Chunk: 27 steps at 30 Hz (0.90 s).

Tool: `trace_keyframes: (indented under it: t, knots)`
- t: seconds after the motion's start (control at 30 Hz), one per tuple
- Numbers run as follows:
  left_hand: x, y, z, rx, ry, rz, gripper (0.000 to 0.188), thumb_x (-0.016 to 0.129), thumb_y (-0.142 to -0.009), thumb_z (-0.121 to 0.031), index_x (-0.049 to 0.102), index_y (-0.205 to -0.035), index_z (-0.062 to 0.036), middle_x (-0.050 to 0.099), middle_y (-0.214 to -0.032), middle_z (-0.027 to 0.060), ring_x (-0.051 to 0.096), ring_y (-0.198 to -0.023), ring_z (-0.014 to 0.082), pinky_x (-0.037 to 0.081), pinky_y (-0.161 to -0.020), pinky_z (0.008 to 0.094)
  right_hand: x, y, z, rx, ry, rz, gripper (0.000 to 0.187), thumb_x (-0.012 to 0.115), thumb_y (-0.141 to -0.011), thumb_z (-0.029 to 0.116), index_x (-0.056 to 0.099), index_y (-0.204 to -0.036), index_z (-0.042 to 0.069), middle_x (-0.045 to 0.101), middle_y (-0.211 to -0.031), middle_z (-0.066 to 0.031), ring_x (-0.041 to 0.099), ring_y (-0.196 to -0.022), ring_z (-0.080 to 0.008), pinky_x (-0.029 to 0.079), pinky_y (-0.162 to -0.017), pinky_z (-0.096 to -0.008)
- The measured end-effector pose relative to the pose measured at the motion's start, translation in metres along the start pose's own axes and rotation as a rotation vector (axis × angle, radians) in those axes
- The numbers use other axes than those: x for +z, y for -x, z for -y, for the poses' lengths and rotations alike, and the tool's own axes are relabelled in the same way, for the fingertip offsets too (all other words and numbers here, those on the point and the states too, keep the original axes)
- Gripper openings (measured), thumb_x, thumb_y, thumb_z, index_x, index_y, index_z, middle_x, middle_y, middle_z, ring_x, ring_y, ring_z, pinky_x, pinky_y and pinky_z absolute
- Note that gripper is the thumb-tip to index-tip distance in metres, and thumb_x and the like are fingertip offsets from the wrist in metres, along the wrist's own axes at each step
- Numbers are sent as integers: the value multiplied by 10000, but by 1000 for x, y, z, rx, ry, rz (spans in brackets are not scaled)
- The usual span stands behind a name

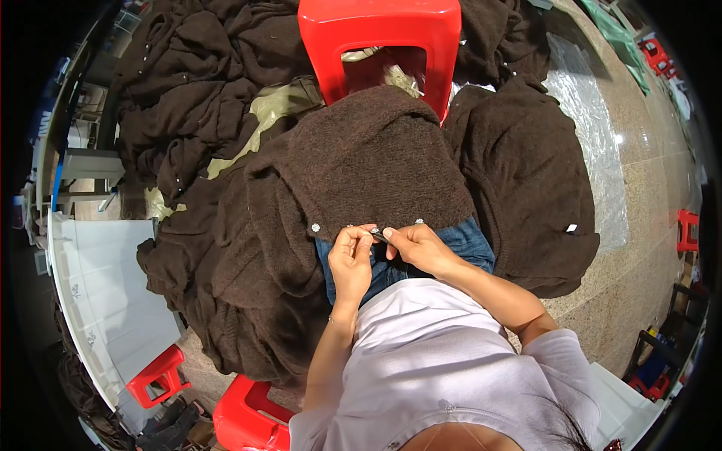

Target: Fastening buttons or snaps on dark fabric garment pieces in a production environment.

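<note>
A dark brown knit garment (383,165) lies over my lap, its near edge set with sparkly round buttons, one button (315,227) to the left of my hands and another button (420,222) just above my right hand. At that edge my left hand (350,257) is closed, thumb and fingers pinching the knit beside a small shiny piece. My right hand (418,246) is closed too, its thumb and forefinger meeting the left fingertips. Between the hands shows a small dark slim object (381,237), apparently in the right fingers; its kind is too small to make out.
A red plastic stool (380,21) stands straight ahead. Piles of brown knitwear lie at the far left (188,68) and on my right (526,188). A white panel (113,286) is on the left. Another red stool (244,421) stands behind at lower left. Clear plastic sheeting (590,135) covers floor on the right.
</note>
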State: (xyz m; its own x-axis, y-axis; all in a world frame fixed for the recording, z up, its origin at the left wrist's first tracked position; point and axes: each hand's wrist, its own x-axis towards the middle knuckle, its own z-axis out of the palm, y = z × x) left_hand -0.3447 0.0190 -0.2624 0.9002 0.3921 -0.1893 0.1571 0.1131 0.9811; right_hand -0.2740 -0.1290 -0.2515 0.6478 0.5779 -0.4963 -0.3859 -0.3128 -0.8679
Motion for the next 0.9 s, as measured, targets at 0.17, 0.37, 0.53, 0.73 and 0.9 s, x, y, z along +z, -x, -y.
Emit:
trace_keyframes:
  t: [0.17,0.37,0.53,0.73,0.9]
  knots:
    - [0,2,4,36,-17,40,20,566,-954,-29,581,-946,-19,655,-1103,127,621,-838,104,455,-697,217,-3,-3,-4,4,114,-32,507,529,-965,402,685,-668,22,497,-505,-45,478,-518,-121,383,-523,-323]
    - [1,1,3,141,-155,-98,60,639,-887,39,591,-889,3,655,-958,64,579,-763,73,457,-673,196,-30,19,6,131,-362,-185,525,472,-999,454,627,-715,40,369,-478,37,273,-406,-49,194,-387,-243]
    - [16,0,-12,342,-436,-21,133,759,-769,23,629,-788,1,630,-892,65,537,-682,79,445,-588,223,-75,35,-8,43,-674,-486,498,417,-1016,466,596,-795,58,364,-486,31,237,-373,-62,176,-358,-238]
    - [38,-16,1,397,-591,124,212,821,-715,-84,664,-835,-8,618,-888,79,561,-660,154,475,-588,271,-69,33,-13,72,-632,-493,496,429,-1008,490,591,-795,72,362,-503,37,234,-394,-53,176,-363,-226]
    - [48,-22,9,390,-767,157,319,873,-649,-186,685,-845,-18,603,-891,90,581,-676,195,493,-588,308,-70,31,-18,63,-648,-501,487,448,-1005,475,606,-780,73,382,-500,40,245,-391,-46,169,-370,-227]
